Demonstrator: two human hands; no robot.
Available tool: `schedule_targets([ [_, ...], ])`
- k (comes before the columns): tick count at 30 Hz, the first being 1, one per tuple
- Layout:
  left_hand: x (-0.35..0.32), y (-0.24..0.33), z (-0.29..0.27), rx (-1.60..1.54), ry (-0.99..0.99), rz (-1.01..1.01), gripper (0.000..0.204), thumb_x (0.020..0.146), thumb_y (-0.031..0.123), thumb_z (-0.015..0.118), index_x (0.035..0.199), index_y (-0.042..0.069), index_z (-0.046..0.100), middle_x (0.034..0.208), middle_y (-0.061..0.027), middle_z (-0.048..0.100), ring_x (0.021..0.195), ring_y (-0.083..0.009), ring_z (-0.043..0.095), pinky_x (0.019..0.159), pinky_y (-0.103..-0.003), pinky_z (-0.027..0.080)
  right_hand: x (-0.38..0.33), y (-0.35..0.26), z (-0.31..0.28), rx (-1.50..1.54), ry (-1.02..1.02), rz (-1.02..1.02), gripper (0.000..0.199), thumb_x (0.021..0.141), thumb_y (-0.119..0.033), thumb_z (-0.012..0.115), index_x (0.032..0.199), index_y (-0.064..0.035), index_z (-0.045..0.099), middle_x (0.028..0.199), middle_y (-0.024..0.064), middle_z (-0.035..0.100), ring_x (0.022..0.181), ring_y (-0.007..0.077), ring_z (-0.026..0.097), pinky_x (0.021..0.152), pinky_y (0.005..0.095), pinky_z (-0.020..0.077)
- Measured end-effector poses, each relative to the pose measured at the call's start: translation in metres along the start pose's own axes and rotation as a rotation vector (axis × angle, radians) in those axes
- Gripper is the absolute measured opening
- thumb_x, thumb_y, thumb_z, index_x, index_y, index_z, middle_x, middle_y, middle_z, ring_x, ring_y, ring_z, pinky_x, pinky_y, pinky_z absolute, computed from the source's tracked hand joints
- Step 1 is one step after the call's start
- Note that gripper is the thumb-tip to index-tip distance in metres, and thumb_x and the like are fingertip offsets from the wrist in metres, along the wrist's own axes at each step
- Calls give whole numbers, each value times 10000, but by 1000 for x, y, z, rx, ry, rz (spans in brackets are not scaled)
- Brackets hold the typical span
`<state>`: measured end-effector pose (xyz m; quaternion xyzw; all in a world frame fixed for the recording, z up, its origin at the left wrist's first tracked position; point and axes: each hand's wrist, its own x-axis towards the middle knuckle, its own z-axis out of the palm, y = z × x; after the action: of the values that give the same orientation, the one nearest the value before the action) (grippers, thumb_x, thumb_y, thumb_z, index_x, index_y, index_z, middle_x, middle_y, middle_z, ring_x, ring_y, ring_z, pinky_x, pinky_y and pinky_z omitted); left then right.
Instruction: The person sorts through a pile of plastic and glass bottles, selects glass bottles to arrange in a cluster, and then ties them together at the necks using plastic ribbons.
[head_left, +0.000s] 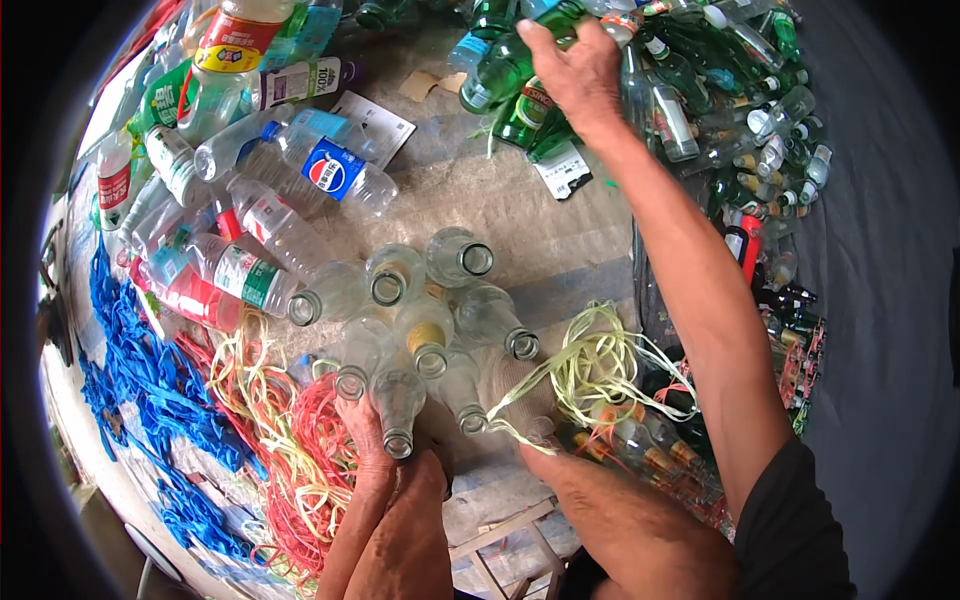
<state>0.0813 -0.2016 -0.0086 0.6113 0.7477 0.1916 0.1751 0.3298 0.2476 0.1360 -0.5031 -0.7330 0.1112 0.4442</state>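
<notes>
Several clear glass bottles [400,395] stand bunched together between my legs, mouths up. The middle one has a yellow band [428,336]. Against the near left side of the bunch, my left hand [364,428] grips the bottles, its fingers mostly hidden behind them. My right hand [580,75] reaches to the far side and closes around a green bottle [505,68], thumb on one side and fingers on the other. Another green bottle [530,112] with a red and white label lies just below it. Pale yellow-green plastic strips [600,370] hang beside the bunch on the right.
Plastic drink bottles [250,275] pile up at the left. Blue strips [160,385] and red and yellow strips [310,450] lie at the near left. More glass bottles [690,110] fill the far right, beside a dark sheet [880,250]. Flattened card [375,125] lies far off.
</notes>
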Motion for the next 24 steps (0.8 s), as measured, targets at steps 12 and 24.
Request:
schedule_targets([
  [12, 8, 4, -3, 39, 55, 88, 433, 790, 329, 716, 1078, 27, 601, 1050, -151, 580, 1037, -398, 533, 890, -525, 438, 5, 13, 32, -175, -94, 264, 399, 874, -311, 718, 1107, 5, 645, 1025, 234, 695, 943, 373, 677, 760, 448, 539],
  [24, 12, 17, -10, 6, 46, 81, 535, 790, 318, 726, 1205, 12, 584, 1143, -171, 599, 1146, -426, 527, 974, -534, 426, -59, 116, -53, -514, -18, 431, 498, 751, -287, 802, 1134, -29, 618, 1190, 197, 610, 1131, 381, 598, 964, 460, 496],
])
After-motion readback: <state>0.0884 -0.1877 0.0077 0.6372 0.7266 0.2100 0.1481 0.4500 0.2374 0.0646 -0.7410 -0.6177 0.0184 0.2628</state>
